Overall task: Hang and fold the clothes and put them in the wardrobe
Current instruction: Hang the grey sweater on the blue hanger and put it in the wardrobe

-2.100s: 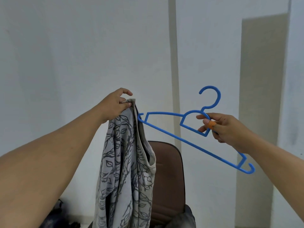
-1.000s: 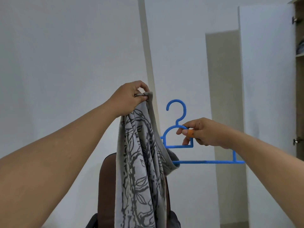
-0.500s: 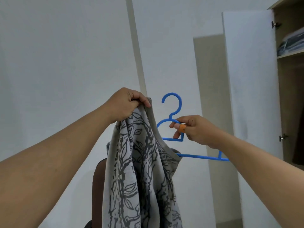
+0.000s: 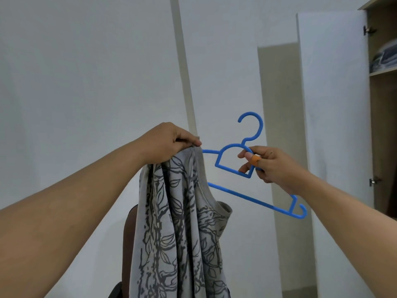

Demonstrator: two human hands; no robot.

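Note:
My left hand (image 4: 169, 141) grips the top edge of a grey garment (image 4: 178, 229) printed with dark leaves, which hangs straight down at the centre. My right hand (image 4: 271, 166) pinches a blue plastic hanger (image 4: 251, 196) at the loop under its hook. The hanger tilts down to the right, its left arm is slid inside the garment's opening, and its right end sticks out free. An orange band sits on my right thumb.
An open wardrobe stands at the right, its white door (image 4: 335, 125) swung toward me. A shelf (image 4: 384, 72) inside carries folded clothes. A brown chair back (image 4: 129, 244) rises behind the garment. White walls fill the rest.
The hanger's left arm has gone further into the garment and the hanger now tilts down to the right. My view has shifted a little left, so less of the wardrobe shows.

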